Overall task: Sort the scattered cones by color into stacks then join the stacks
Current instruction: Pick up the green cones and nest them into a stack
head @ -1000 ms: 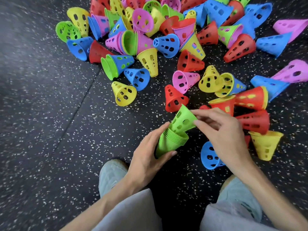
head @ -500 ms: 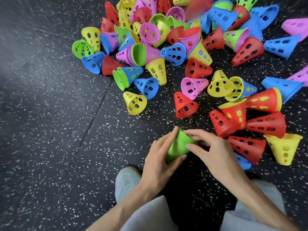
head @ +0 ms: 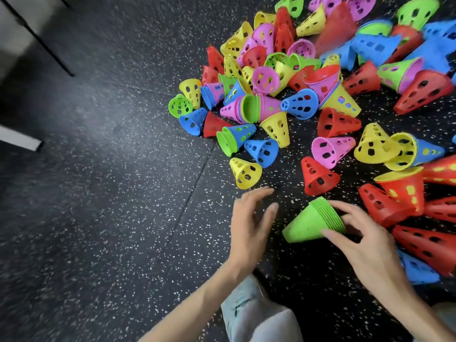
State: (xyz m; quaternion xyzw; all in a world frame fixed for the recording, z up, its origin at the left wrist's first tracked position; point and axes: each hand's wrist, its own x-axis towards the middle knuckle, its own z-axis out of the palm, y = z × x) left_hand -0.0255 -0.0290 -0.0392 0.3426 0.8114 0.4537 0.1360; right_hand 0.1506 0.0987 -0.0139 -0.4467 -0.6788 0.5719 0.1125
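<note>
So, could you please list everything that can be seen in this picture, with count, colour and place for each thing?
green stack: one stack of nested cones, exact count unclear, green, lying on its side on the floor at lower centre, gripped at its wide end.
loose cones: dozens, red, yellow, blue, pink and green, scattered in a pile across the upper right; some are nested in mixed colours.
floor: one, black with white speckles, a seam running through it.
pale object: blurred, grey-white with dark lines, upper left corner; cannot identify.
knees: light trousers, bottom centre.
left hand: fingers spread, holding nothing, left of the stack.
right hand: grips the stack's wide end.
</note>
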